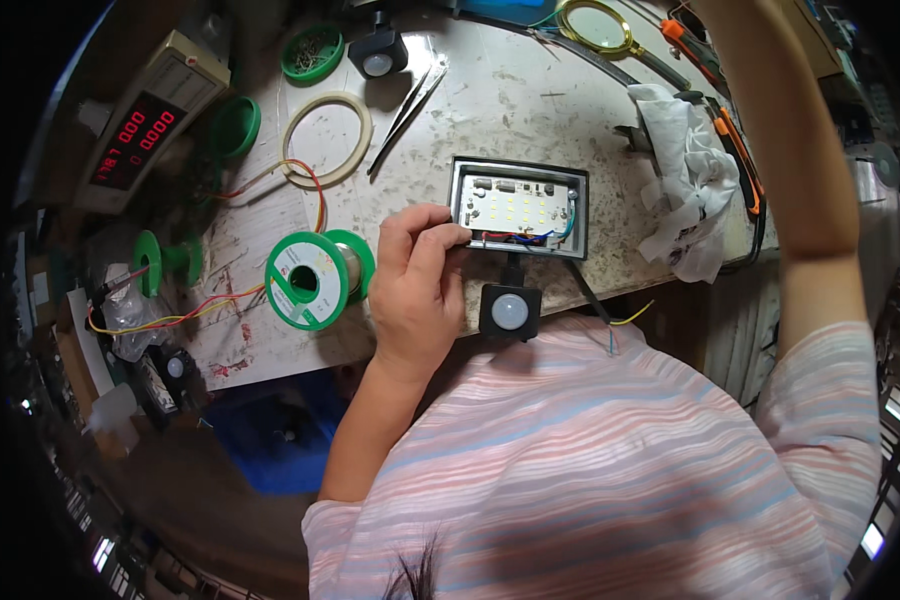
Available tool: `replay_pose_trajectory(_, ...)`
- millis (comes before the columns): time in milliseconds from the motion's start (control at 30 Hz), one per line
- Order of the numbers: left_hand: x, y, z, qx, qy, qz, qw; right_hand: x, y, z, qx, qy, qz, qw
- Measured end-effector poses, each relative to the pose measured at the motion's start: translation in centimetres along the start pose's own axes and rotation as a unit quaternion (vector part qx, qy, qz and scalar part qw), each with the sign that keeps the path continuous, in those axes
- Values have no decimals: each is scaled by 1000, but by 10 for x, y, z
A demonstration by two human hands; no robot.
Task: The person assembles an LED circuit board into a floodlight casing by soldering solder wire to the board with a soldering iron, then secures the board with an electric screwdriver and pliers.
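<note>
A small LED floodlight [519,163] with a dark rectangular housing lies face up near the table's front edge. Inside it is a white LED board [510,208], with red and blue wires along its lower side. My left hand [420,268] is closed at the housing's lower left corner, the thumb and fingertips gripping its edge. A black motion sensor [510,311] with a white dome hangs from the housing over the table edge. Beside it runs a black cable [592,292] with bared coloured wire ends. My right forearm reaches up past the top right; that hand is out of the picture.
A green solder spool [305,281] stands left of my left hand. Farther back lie a tape ring [288,140], tweezers [407,118], another sensor [377,58] and a green dish [313,55]. White crumpled wrapping [685,190], a magnifying glass [598,27] and orange-handled cutters [740,165] lie right. A red-digit meter [148,125] stands left.
</note>
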State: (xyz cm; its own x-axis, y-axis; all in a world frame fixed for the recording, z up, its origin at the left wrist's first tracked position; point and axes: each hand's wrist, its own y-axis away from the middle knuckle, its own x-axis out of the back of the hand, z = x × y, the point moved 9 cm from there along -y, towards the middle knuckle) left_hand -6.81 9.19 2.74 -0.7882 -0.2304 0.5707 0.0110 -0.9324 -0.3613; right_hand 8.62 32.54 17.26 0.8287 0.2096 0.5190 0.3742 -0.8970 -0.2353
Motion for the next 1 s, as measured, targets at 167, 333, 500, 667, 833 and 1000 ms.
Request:
replay_pose_trajectory(167,-1,-6,5,-17,-3,9,1000,-27,176,26,110,45,-87,989)
replay_pose_trajectory(333,2,-10,9,1,-5,-15,1000,-33,256,38,74,16,-12,997)
replay_pose_trajectory(500,14,-8,24,-19,41,-3,999,13,276,52,73,6,104,992)
replay_pose_trajectory(667,7,1,25,14,-29,-31,999,100,266,139,-38,-350,324,878)
replay_pose_trajectory(833,3,11,29,17,-19,-33,999,173,239,196,-117,-337,453,817)
replay_pose_trajectory(1000,-1,17,41,13,-27,-45,999,202,203,246,-164,-241,445,847)
